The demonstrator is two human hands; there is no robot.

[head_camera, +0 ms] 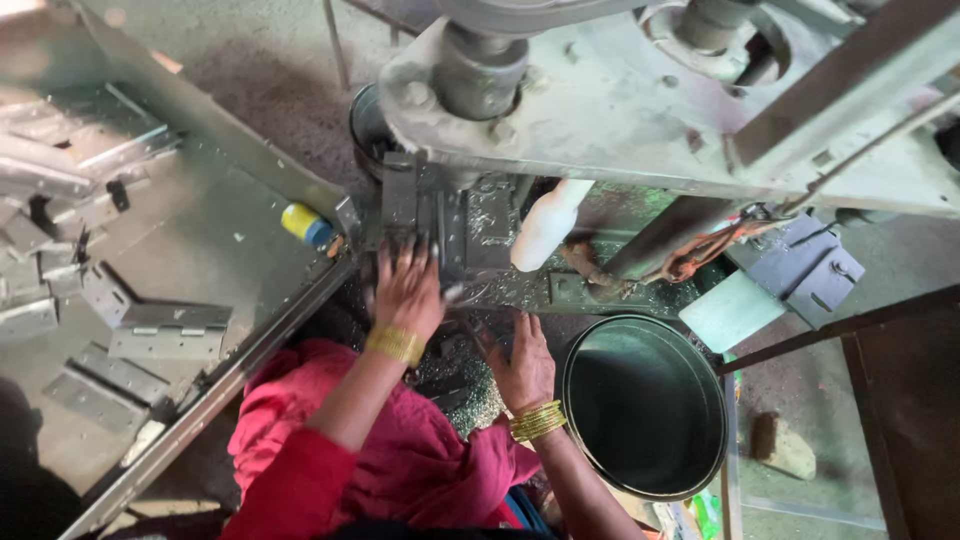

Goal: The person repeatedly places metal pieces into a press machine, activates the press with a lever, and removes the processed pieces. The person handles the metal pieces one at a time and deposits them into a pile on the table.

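Far left of frame: a sloped sheet-metal tray (pixel 215 235) carrying a scatter of flat hinge-like metal pieces (pixel 168 332), most lying loose toward the left edge; I read these as one stock of parts, but whether they are finished or waiting I can't judge from here. A small yellow and blue container (pixel 305 224) sits at the tray's right rim. Moving to centre: the left hand (pixel 408 287) is stretched forward, palm down, fingers spread and reaching onto the press die block (pixel 440 215) under the machine's round column (pixel 480 70). Motion blur at the fingertips; I cannot tell whether its grip has closed on a small piece or just rests on the die. Gold bangles at the wrist, forearm angled up from the red garment at lower centre. Just right of it, the right hand (pixel 523 365) lies lower in the frame, palm down, fingers loosely open, resting on the tabletop (pixel 470 385) littered with metal shavings; it holds nothing that I can see. A white handle (pixel 548 225) hangs above it. Further right: a dark round bucket (pixel 645 400), interior apparently without parts from this angle, so little output shows there. My judgement: mid-cycle at the die, stock on the tray not obviously worked through.
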